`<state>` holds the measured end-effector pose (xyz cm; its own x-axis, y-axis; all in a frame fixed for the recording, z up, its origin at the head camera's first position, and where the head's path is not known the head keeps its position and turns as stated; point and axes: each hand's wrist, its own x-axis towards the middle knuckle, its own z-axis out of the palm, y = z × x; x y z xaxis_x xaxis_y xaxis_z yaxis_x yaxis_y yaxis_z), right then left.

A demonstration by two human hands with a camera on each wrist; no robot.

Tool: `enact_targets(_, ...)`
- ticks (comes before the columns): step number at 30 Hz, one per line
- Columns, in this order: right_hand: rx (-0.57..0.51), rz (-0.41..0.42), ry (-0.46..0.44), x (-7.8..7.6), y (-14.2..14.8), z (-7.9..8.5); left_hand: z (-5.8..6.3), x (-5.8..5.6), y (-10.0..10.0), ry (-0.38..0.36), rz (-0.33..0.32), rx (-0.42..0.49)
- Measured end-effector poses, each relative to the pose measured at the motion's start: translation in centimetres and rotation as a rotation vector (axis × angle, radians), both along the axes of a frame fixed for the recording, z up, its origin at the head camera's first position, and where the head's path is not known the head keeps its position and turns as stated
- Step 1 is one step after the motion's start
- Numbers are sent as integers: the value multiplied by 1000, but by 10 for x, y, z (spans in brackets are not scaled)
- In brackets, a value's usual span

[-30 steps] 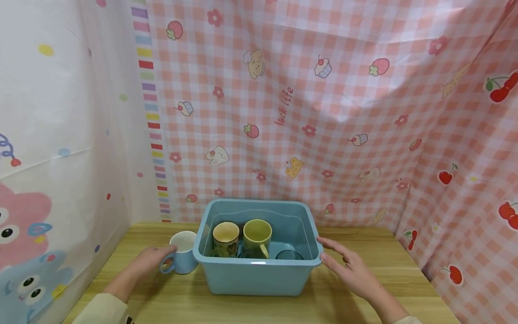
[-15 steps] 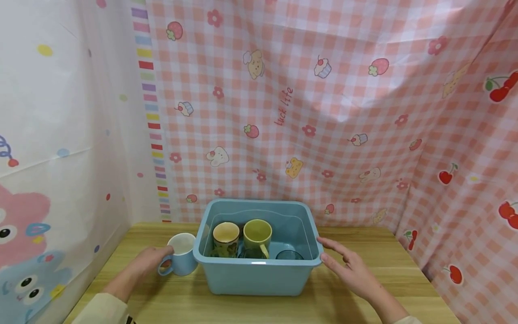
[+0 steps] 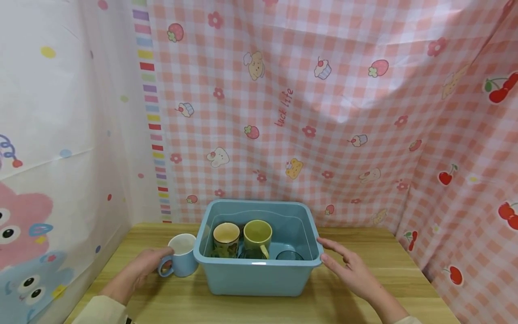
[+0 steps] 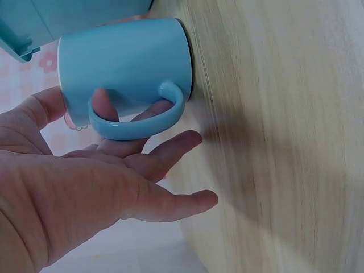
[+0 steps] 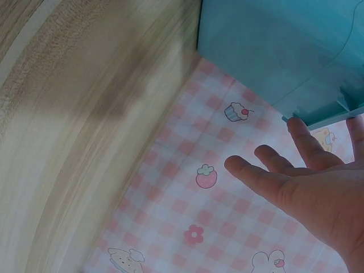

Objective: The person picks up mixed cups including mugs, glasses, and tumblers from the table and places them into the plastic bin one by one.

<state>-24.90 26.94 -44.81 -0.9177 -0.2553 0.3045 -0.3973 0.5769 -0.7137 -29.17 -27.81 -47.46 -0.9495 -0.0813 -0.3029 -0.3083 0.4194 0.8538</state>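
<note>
A light-blue mug [image 3: 185,263] with a white inside stands upright on the table, close against the left side of a blue plastic bin [image 3: 255,276]. My left hand [image 3: 147,265] is at its handle: in the left wrist view one fingertip shows inside the handle loop [image 4: 133,129], another digit touches the mug near its rim, and the other fingers spread loosely below. My right hand [image 3: 350,267] touches the bin's right rim with its fingertips, its fingers extended. Inside the bin are a patterned cup [image 3: 226,238], a yellow-green mug [image 3: 257,231] and a dark glass rim [image 3: 289,255].
Wooden table [image 3: 368,252] surface extends on both sides of the bin. A pink checked cloth [image 3: 279,148] hangs right behind the bin, with a white printed cloth [image 3: 97,135] along the left. Another glassy object in the bin is mostly hidden by the front rim.
The light-blue mug has shifted slightly left and nearer, together with my left hand. The lower fingers of that hand look looser. My right hand and the bin stay put.
</note>
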Motion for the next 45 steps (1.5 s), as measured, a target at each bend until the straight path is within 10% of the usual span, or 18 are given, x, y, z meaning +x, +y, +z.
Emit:
enact_targets(21,-11,17,-10,-3,1,1,8,5,-3,-12,49,80)
enact_targets(45,-19,18,-2,0,2,-2,60,16,-21,28,39,83)
